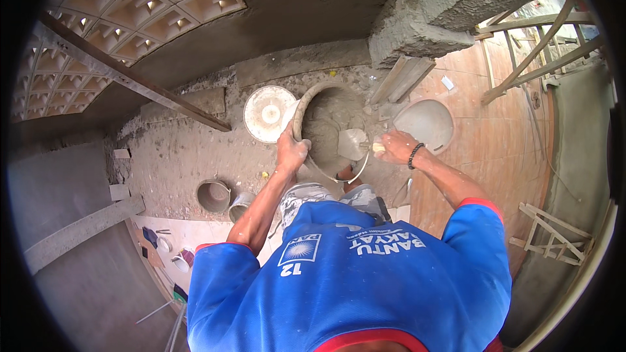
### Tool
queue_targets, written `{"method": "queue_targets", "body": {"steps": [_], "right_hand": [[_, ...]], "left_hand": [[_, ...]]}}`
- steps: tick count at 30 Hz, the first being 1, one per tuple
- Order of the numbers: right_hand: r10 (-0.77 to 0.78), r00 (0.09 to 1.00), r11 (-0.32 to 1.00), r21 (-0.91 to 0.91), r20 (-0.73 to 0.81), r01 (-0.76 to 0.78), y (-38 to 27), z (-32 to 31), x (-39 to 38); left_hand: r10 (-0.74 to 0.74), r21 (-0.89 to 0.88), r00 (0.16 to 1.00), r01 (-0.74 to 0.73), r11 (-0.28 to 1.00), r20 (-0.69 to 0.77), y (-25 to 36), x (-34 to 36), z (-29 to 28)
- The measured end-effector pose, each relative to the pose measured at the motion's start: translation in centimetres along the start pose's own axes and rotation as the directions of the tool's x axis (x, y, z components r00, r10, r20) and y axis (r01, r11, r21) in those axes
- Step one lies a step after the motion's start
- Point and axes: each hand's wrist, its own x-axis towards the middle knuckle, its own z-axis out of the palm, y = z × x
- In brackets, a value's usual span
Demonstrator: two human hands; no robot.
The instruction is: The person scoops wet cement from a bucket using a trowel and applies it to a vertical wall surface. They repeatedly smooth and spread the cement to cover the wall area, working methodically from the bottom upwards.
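Observation:
A wide bucket [298, 120] of wet grey mortar [326, 112] is in front of me, tipped so that its mouth faces up toward me. My left hand [292, 150] is closed on its left rim. In my right hand [396, 147] is a trowel [353, 144], gripped by its pale handle at the bucket's right edge. The trowel's blade reaches over the mortar. The bucket's thin wire handle hangs down along the near side. A round white lid or bucket [269, 114] lies just left of the bucket, and a round grey pan-like piece [427, 125] lies to its right.
Two smaller buckets [213, 195] stand at my lower left. Short boards [403, 79] lean by a rough concrete column [424, 32]. A long plank [140, 85] slants before pale ventilation blocks [134, 10]. Wooden frames [554, 234] stand on the right, by the tiled floor [469, 111].

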Motion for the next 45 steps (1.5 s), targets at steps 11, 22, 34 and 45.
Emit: {"method": "queue_targets", "body": {"steps": [11, 22, 34, 45], "right_hand": [[-0.057, 0.919, 0.967, 0.208, -0.390, 0.148, 5.0, 0.5, -7.0], [-0.006, 0.836, 0.987, 0.133, -0.549, 0.095, 4.2, -9.9, -12.4], [-0.294, 0.579, 0.955, -0.220, -0.760, 0.197, -1.3, -36.6, -26.1], [-0.761, 0.127, 0.614, -0.644, -0.636, 0.457, -5.6, -54.4, -37.2]], "left_hand": [[0.148, -0.352, 0.989, -0.146, 0.925, -0.023, 6.0, -3.1, 4.6], [0.308, -0.515, 0.950, -0.241, 0.822, 0.046, 9.8, -3.2, 3.7], [0.228, -0.203, 0.937, -0.285, 0.937, -0.266, 3.9, 0.3, 5.1], [0.010, -0.397, 0.829, -0.279, 0.875, -0.560, -1.9, 0.5, 8.5]]}}
